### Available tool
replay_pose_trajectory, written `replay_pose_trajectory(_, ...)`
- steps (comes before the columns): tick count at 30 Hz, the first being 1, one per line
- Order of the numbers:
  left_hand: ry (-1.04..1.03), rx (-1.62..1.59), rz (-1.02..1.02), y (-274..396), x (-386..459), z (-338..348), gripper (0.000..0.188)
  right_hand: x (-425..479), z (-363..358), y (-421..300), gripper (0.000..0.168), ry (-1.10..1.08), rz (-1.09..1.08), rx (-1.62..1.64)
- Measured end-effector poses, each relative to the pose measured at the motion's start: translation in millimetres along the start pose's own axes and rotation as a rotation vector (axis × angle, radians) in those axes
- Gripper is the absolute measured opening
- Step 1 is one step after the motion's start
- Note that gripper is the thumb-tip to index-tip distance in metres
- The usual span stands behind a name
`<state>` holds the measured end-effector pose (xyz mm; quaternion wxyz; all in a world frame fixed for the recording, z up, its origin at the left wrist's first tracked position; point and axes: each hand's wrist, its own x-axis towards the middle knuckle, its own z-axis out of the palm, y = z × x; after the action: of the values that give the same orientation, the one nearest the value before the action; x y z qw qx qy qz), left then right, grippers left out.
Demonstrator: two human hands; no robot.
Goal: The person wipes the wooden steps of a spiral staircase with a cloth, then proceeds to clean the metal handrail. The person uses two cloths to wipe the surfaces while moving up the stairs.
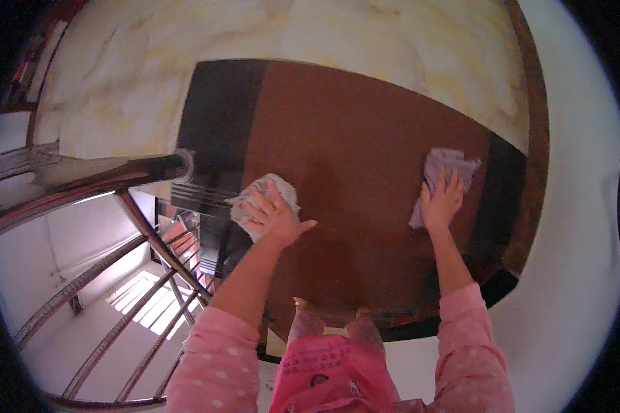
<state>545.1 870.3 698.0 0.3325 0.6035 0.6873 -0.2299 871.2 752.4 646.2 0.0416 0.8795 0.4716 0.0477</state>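
Observation:
My left hand (272, 219) lies with spread fingers on a whitish cloth (284, 187), flattened against a reddish-brown panel with black bands (336, 134). Its thumb sticks out to the right, past the cloth. Farther right, my right hand (443, 204) presses a crumpled grey-purple cloth (447, 156) onto the same brown surface, near the right-hand black band (501, 180). Part of each cloth is hidden beneath the palm and fingers. Both arms reach forward in pink dotted sleeves.
A metal stair railing (93, 183) with several bars runs along the left, its rounded end close to the left black band (217, 108). Stairs and a bright patch (147, 302) show below it. Cream marbled surface (341, 31) lies beyond; a white wall (578, 170) stands right. My feet (300, 303) are below.

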Motion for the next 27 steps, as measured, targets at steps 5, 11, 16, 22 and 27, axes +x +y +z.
replay_pose_trajectory(5, -0.038, 0.008, -0.004, -4, 8, 10, 0.140, 107, -28, -184, 0.063, -0.003, -0.216, 0.131)
replay_pose_trajectory(11, -0.064, -0.104, -0.008, 4, 5, 7, 0.130, 143, -66, -373, 0.065, -0.147, -0.476, 0.323)
replay_pose_trajectory(16, 0.424, 0.170, -0.003, -15, 29, 83, 0.133, 101, -77, -471, 0.063, -0.286, -0.893, 0.385)
replay_pose_trajectory(22, 0.367, 0.120, -0.049, -13, 26, 72, 0.134, 78, -70, -440, 0.061, -0.279, -0.896, 0.456)
replay_pose_trajectory(27, 0.043, -0.060, -0.029, -5, 4, 12, 0.138, 84, -55, -318, 0.064, -0.189, -0.700, 0.375)
